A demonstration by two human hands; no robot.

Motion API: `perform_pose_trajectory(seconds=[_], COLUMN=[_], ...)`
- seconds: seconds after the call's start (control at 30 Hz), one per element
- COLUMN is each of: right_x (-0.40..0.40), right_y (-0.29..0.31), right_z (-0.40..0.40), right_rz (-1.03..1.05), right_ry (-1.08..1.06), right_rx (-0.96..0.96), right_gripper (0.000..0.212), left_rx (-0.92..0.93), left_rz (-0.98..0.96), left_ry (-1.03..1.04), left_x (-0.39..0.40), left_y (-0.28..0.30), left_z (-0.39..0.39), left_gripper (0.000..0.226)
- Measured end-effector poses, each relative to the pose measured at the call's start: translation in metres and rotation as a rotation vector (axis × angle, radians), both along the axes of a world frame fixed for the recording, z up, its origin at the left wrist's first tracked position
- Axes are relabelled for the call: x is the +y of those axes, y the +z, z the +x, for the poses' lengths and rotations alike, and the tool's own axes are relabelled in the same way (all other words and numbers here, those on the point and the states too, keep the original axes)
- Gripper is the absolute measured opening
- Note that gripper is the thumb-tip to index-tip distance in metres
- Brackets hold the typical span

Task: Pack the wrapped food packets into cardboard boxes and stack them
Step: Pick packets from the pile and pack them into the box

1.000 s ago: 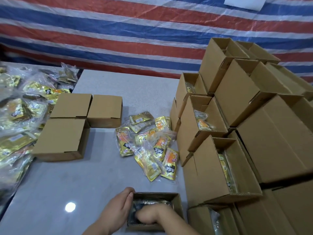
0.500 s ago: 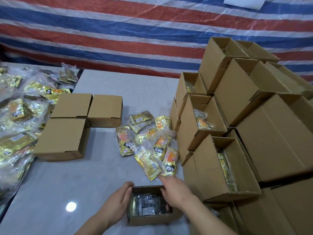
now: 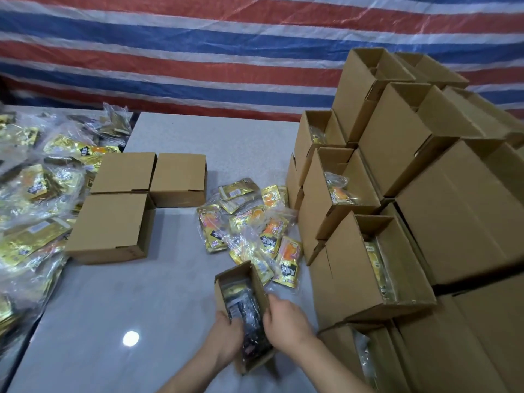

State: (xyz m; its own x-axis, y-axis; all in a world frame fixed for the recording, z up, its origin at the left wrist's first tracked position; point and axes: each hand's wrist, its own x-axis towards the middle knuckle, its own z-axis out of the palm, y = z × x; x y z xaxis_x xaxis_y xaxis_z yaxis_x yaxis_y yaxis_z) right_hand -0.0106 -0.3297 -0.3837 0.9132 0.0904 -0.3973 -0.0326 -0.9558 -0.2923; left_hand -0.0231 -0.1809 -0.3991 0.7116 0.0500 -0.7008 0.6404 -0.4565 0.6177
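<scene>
Open cardboard box (image 3: pixel 256 282), filled with dark wrapped packets (image 3: pixel 249 321), gripped on either side by left hand (image 3: pixel 226 340) and right hand (image 3: pixel 286 326); loose packets (image 3: pixel 252 228) just beyond it, stacked boxes (image 3: pixel 397 222) to its right.

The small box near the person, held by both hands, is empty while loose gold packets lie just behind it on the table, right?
Not quite: the small box is not empty. The head view shows dark wrapped packets inside it. The rest holds: the left hand and right hand hold its sides, and loose gold packets lie just behind it on the table.
</scene>
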Motion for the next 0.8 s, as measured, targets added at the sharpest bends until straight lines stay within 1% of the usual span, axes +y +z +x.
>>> perform_pose_trajectory(seconds=[0.13, 0.23, 0.33, 0.43, 0.53, 0.6, 0.67, 0.73, 0.8], right_x=[-0.014, -0.030, -0.044, -0.061, -0.082, -0.098, -0.115, -0.131, -0.146], right_y=[0.043, 0.077, 0.110, 0.139, 0.161, 0.169, 0.173, 0.173, 0.169], right_z=[-0.024, -0.050, -0.080, -0.104, -0.129, -0.146, -0.159, -0.168, -0.172], right_rz=[0.039, 0.076, 0.107, 0.117, 0.114, 0.084, 0.023, -0.019, -0.031], right_ry=[-0.065, -0.135, -0.219, -0.268, -0.332, -0.361, -0.387, -0.403, -0.407], right_rx=[-0.081, -0.142, -0.174, -0.193, -0.195, -0.199, -0.213, -0.215, -0.221], right_gripper=[0.016, 0.015, 0.011, 0.006, 0.015, 0.015, 0.016, 0.019, 0.019], left_rx=[-0.062, -0.122, -0.124, -0.077, -0.041, -0.033, -0.030, -0.045, -0.060], left_rz=[-0.004, -0.098, -0.255, -0.388, -0.473, -0.494, -0.499, -0.466, -0.417], left_ry=[-0.170, -0.244, -0.241, -0.174, -0.091, -0.093, -0.089, -0.117, -0.135], left_x=[-0.001, -0.010, -0.024, -0.039, -0.059, -0.076, -0.095, -0.112, -0.127], left_y=[0.041, 0.076, 0.114, 0.142, 0.162, 0.169, 0.171, 0.171, 0.166], left_z=[-0.006, -0.017, -0.034, -0.054, -0.074, -0.086, -0.093, -0.101, -0.108], left_gripper=[0.035, 0.039, 0.041, 0.026, 0.031, 0.035, 0.030, 0.030, 0.031])
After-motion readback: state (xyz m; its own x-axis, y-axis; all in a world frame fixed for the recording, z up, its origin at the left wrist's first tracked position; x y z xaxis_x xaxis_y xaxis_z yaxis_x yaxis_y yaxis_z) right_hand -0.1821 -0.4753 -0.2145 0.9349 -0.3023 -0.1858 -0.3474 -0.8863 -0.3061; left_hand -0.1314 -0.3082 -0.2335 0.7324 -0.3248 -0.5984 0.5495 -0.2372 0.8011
